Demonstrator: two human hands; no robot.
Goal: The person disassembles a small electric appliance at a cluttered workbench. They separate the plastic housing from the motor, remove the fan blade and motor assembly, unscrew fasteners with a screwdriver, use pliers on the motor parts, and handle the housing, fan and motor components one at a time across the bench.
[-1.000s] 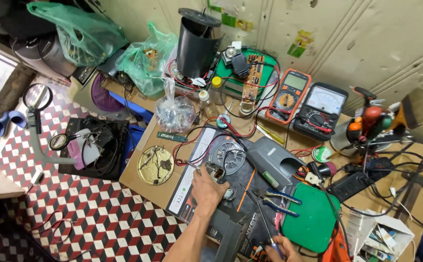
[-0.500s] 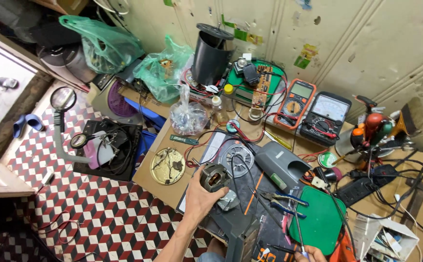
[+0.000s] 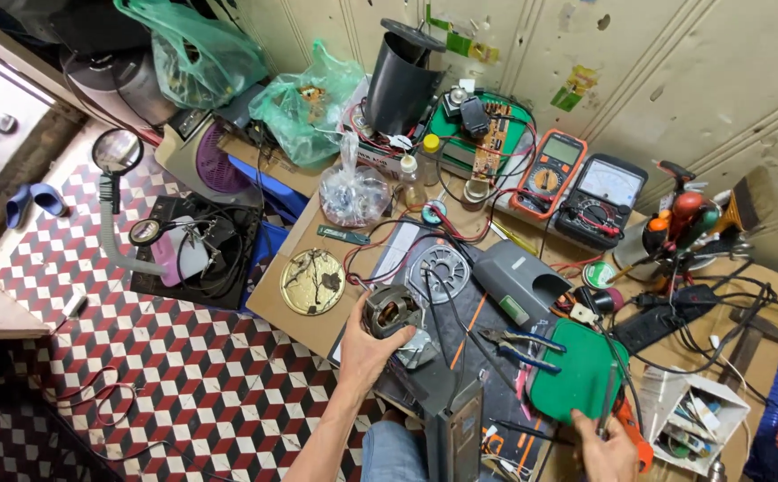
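My left hand [image 3: 364,350] grips a small electric motor [image 3: 393,311] with copper windings, lifted just above the dark work mat [image 3: 487,321]; red and black wires run from it toward the back of the bench. My right hand [image 3: 605,449], at the bottom edge, is closed on a thin dark rod-like tool [image 3: 608,400] that points up over a green pad [image 3: 576,375]. Blue-handled pliers [image 3: 518,344] lie on the mat between my hands. A grey round fan cover [image 3: 440,270] sits behind the motor.
An orange multimeter [image 3: 551,174] and a dark analogue meter [image 3: 601,198] lie at the back by a green circuit board [image 3: 481,143] and black cylinder [image 3: 402,78]. A brass disc [image 3: 312,281], a clear bag [image 3: 353,192], and a grey housing [image 3: 523,281] crowd the bench; tiled floor lies left.
My left hand has lifted the motor off the mat and turned it toward me. The right hand has shifted right along the bottom edge. The view has tilted and moved closer.
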